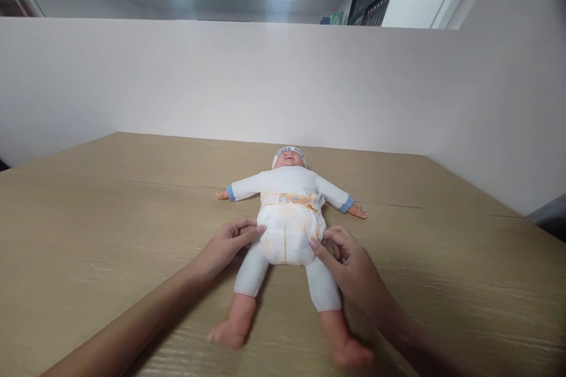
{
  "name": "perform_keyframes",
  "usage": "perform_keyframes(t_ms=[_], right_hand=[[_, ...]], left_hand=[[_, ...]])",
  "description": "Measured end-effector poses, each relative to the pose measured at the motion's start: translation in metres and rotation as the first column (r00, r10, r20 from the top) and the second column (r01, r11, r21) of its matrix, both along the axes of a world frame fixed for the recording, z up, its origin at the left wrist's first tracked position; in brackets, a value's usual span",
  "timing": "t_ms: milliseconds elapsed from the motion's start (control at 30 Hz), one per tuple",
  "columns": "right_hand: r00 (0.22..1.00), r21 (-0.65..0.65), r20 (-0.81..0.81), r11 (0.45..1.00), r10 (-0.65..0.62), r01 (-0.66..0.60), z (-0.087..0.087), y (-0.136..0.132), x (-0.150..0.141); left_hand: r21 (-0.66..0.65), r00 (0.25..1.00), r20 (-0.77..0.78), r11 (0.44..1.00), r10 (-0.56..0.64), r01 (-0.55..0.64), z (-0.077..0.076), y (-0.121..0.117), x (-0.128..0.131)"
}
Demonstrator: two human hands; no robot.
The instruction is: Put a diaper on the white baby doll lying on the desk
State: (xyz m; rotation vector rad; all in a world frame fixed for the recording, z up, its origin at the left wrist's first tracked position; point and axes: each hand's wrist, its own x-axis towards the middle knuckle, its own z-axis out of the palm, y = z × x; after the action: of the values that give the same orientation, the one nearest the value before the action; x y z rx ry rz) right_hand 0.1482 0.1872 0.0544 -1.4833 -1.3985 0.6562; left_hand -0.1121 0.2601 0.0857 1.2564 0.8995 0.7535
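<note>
A baby doll (289,179) in white clothes with blue cuffs and a lettered headband lies on its back, arms spread and feet toward me. Around its hips sits a white diaper (283,235) with an orange patterned waistband and a yellow line down the front. My left hand (234,241) grips the diaper's edge at the left hip, thumb on top and fingertips partly hidden at the side. At the opposite leg opening, my right hand (342,256) pinches the diaper's edge between thumb and curled fingers.
The doll rests on a wide wood-grain table (132,206) with thin seams across it. A white partition wall (221,76) rises behind the table's far edge and continues along the right side. A dark object (550,218) stands beyond the right edge.
</note>
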Motion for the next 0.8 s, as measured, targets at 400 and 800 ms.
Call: perform_keyframes(t_ms=[400, 800], right_hand=[[0.972, 0.031, -0.198, 0.990, -0.127, 0.136, -0.025, 0.035, 0.028], [0.889, 0.221, 0.457, 0.972, -0.031, -0.080, -0.037, 0.065, 0.032]], left_hand=[[0.421, 0.935, -0.195, 0.887, 0.295, -0.192, -0.027, 0.024, -0.007], [0.546, 0.955, -0.139, 0.825, 0.261, -0.145, -0.038, 0.074, 0.024]])
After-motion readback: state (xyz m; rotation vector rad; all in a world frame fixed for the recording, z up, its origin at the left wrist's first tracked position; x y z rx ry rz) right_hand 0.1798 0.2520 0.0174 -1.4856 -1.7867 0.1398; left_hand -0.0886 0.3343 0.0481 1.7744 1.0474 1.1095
